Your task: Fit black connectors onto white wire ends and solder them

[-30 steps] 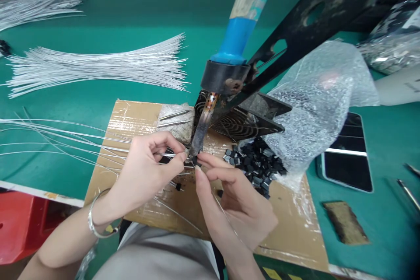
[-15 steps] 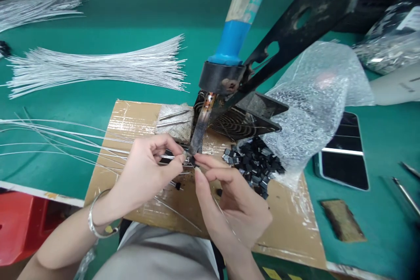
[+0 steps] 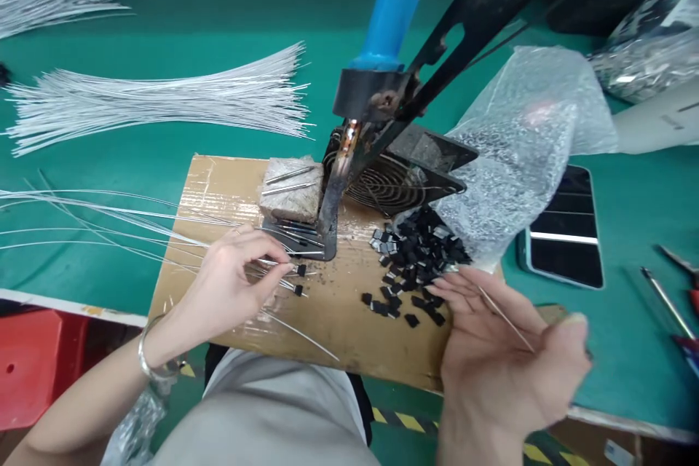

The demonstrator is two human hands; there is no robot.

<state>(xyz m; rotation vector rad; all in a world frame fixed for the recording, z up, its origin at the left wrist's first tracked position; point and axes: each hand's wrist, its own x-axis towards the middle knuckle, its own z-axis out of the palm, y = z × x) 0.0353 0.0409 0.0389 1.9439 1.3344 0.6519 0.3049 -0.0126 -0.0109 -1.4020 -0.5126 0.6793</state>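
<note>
1. The green counter carries a taped cardboard sheet, with bundles of white wires lying behind it; a clear bubble-wrap bag lies on the right, spilling a pile of small black parts onto the cardboard, and a phone lies just beside the bag.
2. A blue-handled soldering iron hangs in a black stand; its tip points down to a dark metal plate in front of a fan grille.
3. The left hand rests on the cardboard near the plate; its fingers are pressed together, pinching thin white wires whose ends carry black parts.
4. The right hand lies palm up at the cardboard's right edge, fingers loosely spread, their tips touching the pile; a thin wire lies across the palm.
5. Half a second ago both hands met at the iron's tip; now the right hand has drawn away to the pile, and the left has dropped back from the tip.
</note>
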